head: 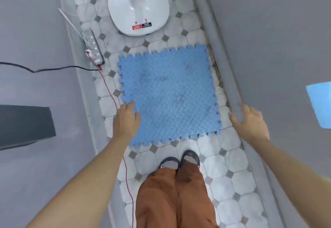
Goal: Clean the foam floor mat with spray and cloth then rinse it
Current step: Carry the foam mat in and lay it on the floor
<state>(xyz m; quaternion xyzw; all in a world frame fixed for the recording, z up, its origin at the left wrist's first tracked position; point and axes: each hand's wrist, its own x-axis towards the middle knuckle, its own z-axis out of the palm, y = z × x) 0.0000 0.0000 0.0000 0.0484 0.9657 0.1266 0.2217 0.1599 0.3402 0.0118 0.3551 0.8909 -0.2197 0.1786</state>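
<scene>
A blue foam floor mat with jigsaw edges lies flat on the tiled floor in front of my feet. A few small dark specks show on its surface. My left hand hangs over the mat's near left edge, fingers loosely apart and pointing down, holding nothing. Past the mat's near right corner, my right hand is spread open over the grey skirting, also with nothing in it. No spray bottle or cloth is in view.
A white fan base stands on the tiles beyond the mat. A power strip with black and red cables lies along the left wall. Grey walls close in both sides. A dark box sits left; a blue sheet right.
</scene>
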